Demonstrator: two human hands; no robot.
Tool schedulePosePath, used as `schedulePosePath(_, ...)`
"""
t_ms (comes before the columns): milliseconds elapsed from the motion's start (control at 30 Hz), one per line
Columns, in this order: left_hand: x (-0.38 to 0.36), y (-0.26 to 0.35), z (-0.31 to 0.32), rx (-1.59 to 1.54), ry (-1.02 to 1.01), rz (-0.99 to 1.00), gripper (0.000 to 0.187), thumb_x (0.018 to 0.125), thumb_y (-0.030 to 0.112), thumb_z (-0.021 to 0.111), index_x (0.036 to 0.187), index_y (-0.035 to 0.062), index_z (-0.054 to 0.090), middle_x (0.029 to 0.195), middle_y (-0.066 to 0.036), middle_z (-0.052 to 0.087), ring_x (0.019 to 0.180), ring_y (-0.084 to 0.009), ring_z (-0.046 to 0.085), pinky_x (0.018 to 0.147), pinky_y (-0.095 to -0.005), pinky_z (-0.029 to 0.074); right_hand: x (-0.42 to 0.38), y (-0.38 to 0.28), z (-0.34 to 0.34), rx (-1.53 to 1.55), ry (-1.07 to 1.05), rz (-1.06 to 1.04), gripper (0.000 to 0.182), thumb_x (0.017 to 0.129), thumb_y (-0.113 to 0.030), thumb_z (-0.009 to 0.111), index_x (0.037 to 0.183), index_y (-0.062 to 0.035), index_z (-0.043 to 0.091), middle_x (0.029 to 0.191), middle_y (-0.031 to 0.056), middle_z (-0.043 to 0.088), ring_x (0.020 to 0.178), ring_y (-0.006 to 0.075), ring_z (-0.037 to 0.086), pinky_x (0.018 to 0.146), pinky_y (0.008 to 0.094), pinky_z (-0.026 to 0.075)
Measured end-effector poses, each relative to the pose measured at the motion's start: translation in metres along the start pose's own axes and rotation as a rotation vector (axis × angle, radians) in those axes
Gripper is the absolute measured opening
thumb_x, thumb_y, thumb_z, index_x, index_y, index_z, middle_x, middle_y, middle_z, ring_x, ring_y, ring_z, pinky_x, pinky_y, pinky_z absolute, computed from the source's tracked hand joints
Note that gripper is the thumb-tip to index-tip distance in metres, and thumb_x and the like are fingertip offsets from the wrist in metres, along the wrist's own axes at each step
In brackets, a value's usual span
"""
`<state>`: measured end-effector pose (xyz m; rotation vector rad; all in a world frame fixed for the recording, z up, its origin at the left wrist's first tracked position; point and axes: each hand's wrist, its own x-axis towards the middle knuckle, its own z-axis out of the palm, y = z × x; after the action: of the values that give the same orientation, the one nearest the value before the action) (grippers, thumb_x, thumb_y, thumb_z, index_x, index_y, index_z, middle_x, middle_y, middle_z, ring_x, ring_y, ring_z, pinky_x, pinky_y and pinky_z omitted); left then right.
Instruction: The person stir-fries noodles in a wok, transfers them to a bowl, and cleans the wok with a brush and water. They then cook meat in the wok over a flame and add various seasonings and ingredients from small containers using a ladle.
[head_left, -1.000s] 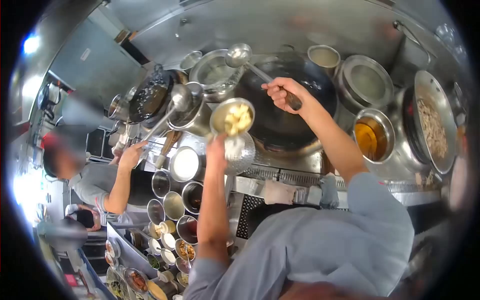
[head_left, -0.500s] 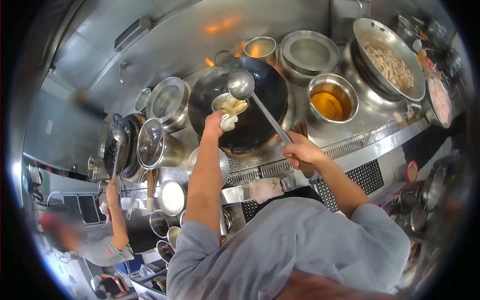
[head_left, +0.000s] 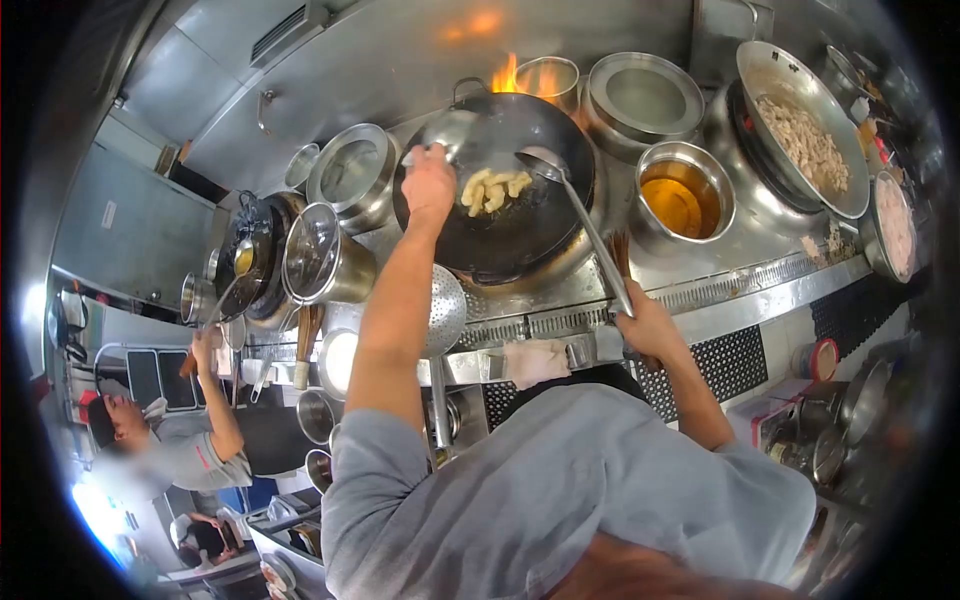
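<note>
Over the left side of the black wok [head_left: 530, 245], my left hand [head_left: 430, 185] grips a small metal bowl [head_left: 452, 130], tipped over and blurred. Pale yellowish food pieces [head_left: 490, 192] lie in a cluster on the wok's surface; I cannot make out their kind. My right hand [head_left: 648, 322] is closed round the handle end of a long metal ladle [head_left: 596, 240]. The ladle's head rests inside the wok, right of the food. A bamboo wok brush [head_left: 620, 255] stands just behind the ladle handle.
Flames [head_left: 515, 76] rise behind the wok. On the right stand a pot of orange-brown oil [head_left: 680, 205] and a large pan of cooked meat pieces [head_left: 800, 140]. A perforated skimmer [head_left: 446, 310] lies near my left forearm. A co-worker [head_left: 215, 425] handles another wok [head_left: 268, 280] at left.
The pale pieces have gone from the small bowl into the wok. My left hand has tipped the bowl and moved farther back; my right has shifted the ladle right and down into the wok.
</note>
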<state>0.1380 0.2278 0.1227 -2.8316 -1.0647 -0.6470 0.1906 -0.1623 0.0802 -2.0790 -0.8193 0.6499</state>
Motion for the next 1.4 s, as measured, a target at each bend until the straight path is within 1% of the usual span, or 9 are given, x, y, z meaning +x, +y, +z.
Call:
schedulePosePath(100,-0.01,0.008,-0.004,0.061,-0.078,0.16,0.03,0.082,0.02,0.058,0.111,0.0124,0.053,0.112,-0.016,0.053,0.094,-0.041,0.06,0.075,-0.0491,0.051,0.008,-0.01,-0.003,0.047,-0.119,0.102,0.057,0.08,-0.015,0.055,0.133,-0.0005,0.039,0.093,0.0326,0.062,0.089,0.0468,0.061,0.081,0.0488,0.047)
schedulePosePath(367,-0.089,-0.028,-0.031,-0.948,0.464,-0.731,0.036,0.083,0.011,0.06,0.113,-0.0069,0.052,0.105,-0.018,0.063,0.092,-0.0286,0.062,0.081,-0.0354,0.047,0.076,-0.021,-0.01,0.182,-0.348,0.037,0.055,0.08,-0.014,0.054,0.133,-0.0044,0.04,0.084,0.0307,0.062,0.076,0.0475,0.062,0.068,0.0514,0.051)
schedulePosePath(500,-0.216,-0.03,-0.113,-1.571,0.455,-1.018,0.03,0.087,0.008,0.058,0.115,-0.0005,0.053,0.095,-0.012,0.062,0.083,-0.0173,0.06,0.072,-0.0312,0.048,0.137,0.013,0.012,-0.497,-0.067,-0.261,0.057,0.08,-0.014,0.057,0.135,-0.0141,0.039,0.082,0.0293,0.063,0.078,0.0492,0.06,0.071,0.0572,0.047)
schedulePosePath(633,-0.396,-0.009,-0.161,-1.19,0.734,-1.378,0.032,0.087,0.012,0.061,0.117,0.0029,0.055,0.097,-0.005,0.062,0.075,-0.0142,0.059,0.061,-0.0286,0.047,0.108,-0.027,0.019,-0.624,-0.066,-0.276,0.062,0.085,-0.014,0.058,0.142,-0.0094,0.034,0.115,0.0266,0.056,0.098,0.0438,0.058,0.085,0.0496,0.047)
schedulePosePath(700,-0.503,0.021,-0.165,-1.08,0.822,-1.599,0.034,0.086,0.013,0.06,0.118,0.0022,0.054,0.098,-0.006,0.062,0.079,-0.0147,0.06,0.063,-0.0292,0.049,0.112,-0.017,0.035,-0.588,0.06,-0.781,0.062,0.086,-0.011,0.059,0.143,-0.0104,0.034,0.124,0.0242,0.049,0.099,0.0438,0.056,0.087,0.048,0.046)
schedulePosePath(767,-0.563,0.076,-0.173,-0.98,1.089,-1.767,0.034,0.086,0.011,0.057,0.118,0.0009,0.054,0.099,-0.008,0.063,0.08,-0.0171,0.063,0.066,-0.0303,0.052,0.084,-0.054,0.073,-0.358,-0.054,-0.877,0.06,0.087,-0.007,0.059,0.142,-0.0107,0.037,0.116,0.0185,0.054,0.091,0.0336,0.06,0.081,0.0409,0.049)
schedulePosePath(900,-0.642,0.153,-0.155,-0.946,1.432,-2.015,0.023,0.086,0.01,0.055,0.107,0.001,0.054,0.094,-0.01,0.062,0.076,-0.0204,0.065,0.064,-0.0335,0.054,0.02,-0.112,0.166,0.278,-1.219,-0.317,0.068,0.087,-0.002,0.06,0.147,-0.0129,0.03,0.103,0.0066,0.058,0.074,0.0075,0.057,0.064,0.0212,0.046)
schedulePosePath(1100,-0.688,0.206,-0.113,-0.983,1.815,-1.993,0.012,0.087,0.01,0.054,0.098,0.0028,0.051,0.086,-0.01,0.06,0.068,-0.0205,0.063,0.056,-0.033,0.052,-0.114,-0.301,0.152,1.312,-1.426,-1.372,0.08,0.074,-0.027,0.081,0.137,0.0019,0.042,0.085,0.0122,0.063,0.058,0.0081,0.051,0.048,0.0179,0.038)
schedulePosePath(1400,-0.771,0.244,-0.134,-0.894,1.961,-1.964,0.017,0.089,0.012,0.057,0.103,0.0034,0.053,0.087,-0.008,0.06,0.074,-0.0187,0.063,0.061,-0.0326,0.053,-0.352,-0.338,0.305,0.515,-1.91,-1.49,0.034,0.086,-0.013,0.067,0.119,-0.0091,0.062,0.08,0.0014,0.066,0.065,0.0049,0.055,0.057,0.0206,0.043)
